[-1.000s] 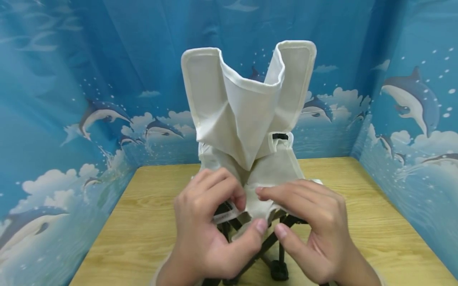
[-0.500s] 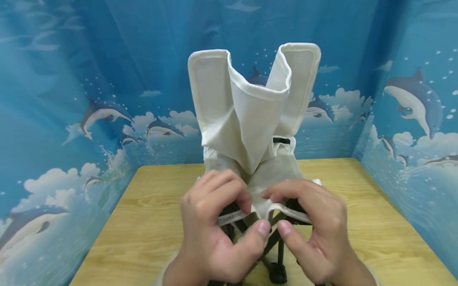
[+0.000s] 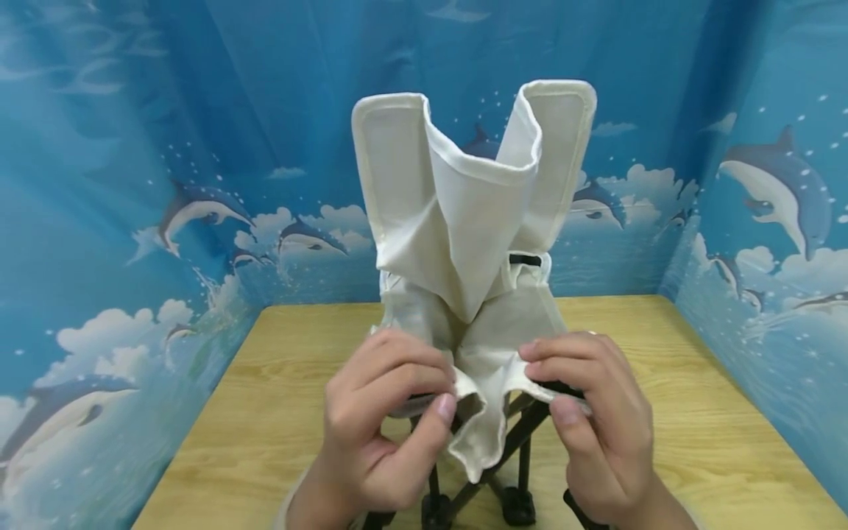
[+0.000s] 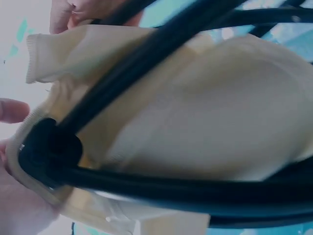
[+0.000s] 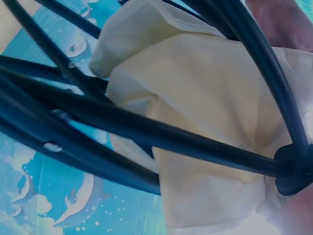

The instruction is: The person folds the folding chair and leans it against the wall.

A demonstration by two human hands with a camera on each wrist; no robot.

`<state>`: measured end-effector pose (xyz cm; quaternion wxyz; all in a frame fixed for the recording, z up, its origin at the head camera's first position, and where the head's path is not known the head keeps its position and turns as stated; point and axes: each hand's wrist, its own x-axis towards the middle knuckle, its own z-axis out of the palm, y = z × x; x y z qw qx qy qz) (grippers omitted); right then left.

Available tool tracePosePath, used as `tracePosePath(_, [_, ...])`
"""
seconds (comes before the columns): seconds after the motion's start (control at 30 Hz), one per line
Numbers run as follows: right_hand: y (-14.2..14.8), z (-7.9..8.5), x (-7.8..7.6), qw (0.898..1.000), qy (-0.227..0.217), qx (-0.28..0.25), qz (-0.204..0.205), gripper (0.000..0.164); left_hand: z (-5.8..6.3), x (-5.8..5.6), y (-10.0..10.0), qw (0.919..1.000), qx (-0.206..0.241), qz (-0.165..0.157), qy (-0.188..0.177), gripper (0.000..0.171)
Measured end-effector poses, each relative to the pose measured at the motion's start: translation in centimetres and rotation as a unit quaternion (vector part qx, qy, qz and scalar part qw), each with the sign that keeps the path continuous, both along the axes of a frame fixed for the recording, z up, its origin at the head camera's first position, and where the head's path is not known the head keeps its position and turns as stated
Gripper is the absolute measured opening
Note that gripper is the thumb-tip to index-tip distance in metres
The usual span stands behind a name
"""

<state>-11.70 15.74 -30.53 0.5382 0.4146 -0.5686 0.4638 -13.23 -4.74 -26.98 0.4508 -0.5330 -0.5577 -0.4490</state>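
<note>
A small folding camp chair with a cream fabric seat [image 3: 493,346] and black frame legs [image 3: 523,434] stands in front of me, its tall backrest [image 3: 483,213] creased inward. My left hand [image 3: 391,412] pinches the seat's front edge at the left corner between thumb and fingers. At the right corner my right hand [image 3: 596,412] grips the same edge, thumb below and fingers above. Between the hands the fabric sags into a drooping fold [image 3: 480,442]. A black corner joint [image 4: 49,152] sits against the fabric in the left wrist view; another joint [image 5: 296,169] shows in the right wrist view.
The chair's black feet [image 3: 517,506] rest on a wood-grain table [image 3: 285,375]. Blue dolphin-print curtains [image 3: 199,147] enclose the table at the back and both sides. Crossed black tubes [image 5: 122,122] run beneath the seat.
The hands have moved apart, each toward its own front corner, and the thumbs have separated. The front edge between them has gone from partly stretched to hanging in a deeper fold.
</note>
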Motion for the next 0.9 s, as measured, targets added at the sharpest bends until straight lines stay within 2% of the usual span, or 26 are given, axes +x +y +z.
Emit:
tracePosePath(0.13, [-0.2,-0.3,-0.2,1.000,0.025,-0.006,0.000,0.026,-0.7,-0.4,0.0,0.9986,0.021,0.011,0.047,0.007])
tracePosePath(0.33, [-0.5,-0.1,-0.2,0.999,0.046,-0.007,0.002,0.027,-1.3,-0.9,0.4,0.9896,0.043,0.086,0.107,0.014])
tracePosePath(0.5, [-0.9,0.1,-0.1,0.998,0.059,-0.013,0.002,0.029,-1.5,-1.1,0.5,0.9805,0.051,0.134,0.134,0.017])
tracePosePath(0.73, [-1.0,-0.1,-0.3,0.997,0.070,-0.021,0.001,0.029,-1.6,-1.4,0.6,0.9745,0.077,0.146,0.152,0.020])
tracePosePath(0.9, [-1.2,-0.2,-0.3,0.997,0.075,-0.034,-0.004,0.029,-1.6,-1.4,0.5,0.9756,0.084,0.140,0.147,0.024])
